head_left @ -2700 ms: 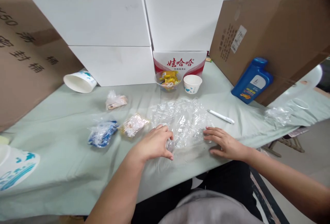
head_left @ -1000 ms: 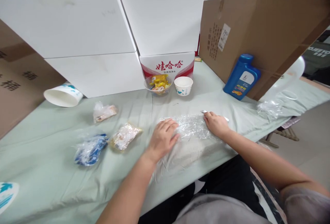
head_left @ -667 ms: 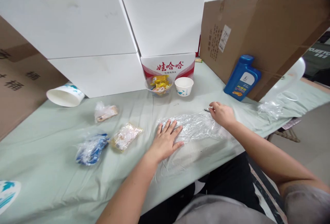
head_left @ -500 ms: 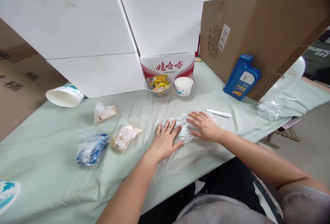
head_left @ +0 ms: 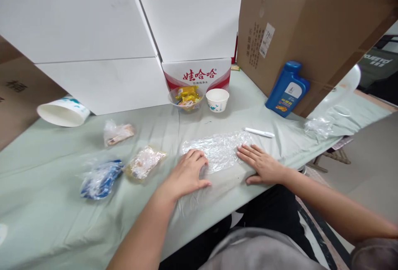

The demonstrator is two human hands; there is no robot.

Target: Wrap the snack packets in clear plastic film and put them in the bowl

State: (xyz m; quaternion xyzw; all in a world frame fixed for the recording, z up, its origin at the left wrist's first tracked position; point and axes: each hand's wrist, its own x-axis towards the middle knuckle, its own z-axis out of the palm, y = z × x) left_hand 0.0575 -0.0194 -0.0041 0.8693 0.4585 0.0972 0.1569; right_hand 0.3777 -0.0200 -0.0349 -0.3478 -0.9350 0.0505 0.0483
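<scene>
A crinkled sheet of clear plastic film (head_left: pixel 222 148) lies flattened on the cloth-covered table (head_left: pixel 149 220) in front of me. My left hand (head_left: pixel 190 172) rests at its left end, fingers slightly bent and thumb apart. At the right end lies my right hand (head_left: pixel 264 164), open, with its fingertips on the film's edge. Just beyond the film is a white pen-like tool (head_left: pixel 258 132). To the left are a yellowish plastic-wrapped packet (head_left: pixel 145 164), a blue one (head_left: pixel 102 180) and a small clear bag with something light brown inside (head_left: pixel 118 132).
Behind stand a clear bowl of yellow packets (head_left: pixel 186 99) and a paper bowl (head_left: pixel 217 101). White boxes (head_left: pixel 189 17) wall off the back. A blue bottle (head_left: pixel 287 90) leans by a cardboard box (head_left: pixel 276 34). A paper tub (head_left: pixel 66 112) lies on its side at left.
My right hand has slid right and toward me, to the film's right end. My left hand has drawn back to its left end, fingers more bent. The view has shifted slightly.
</scene>
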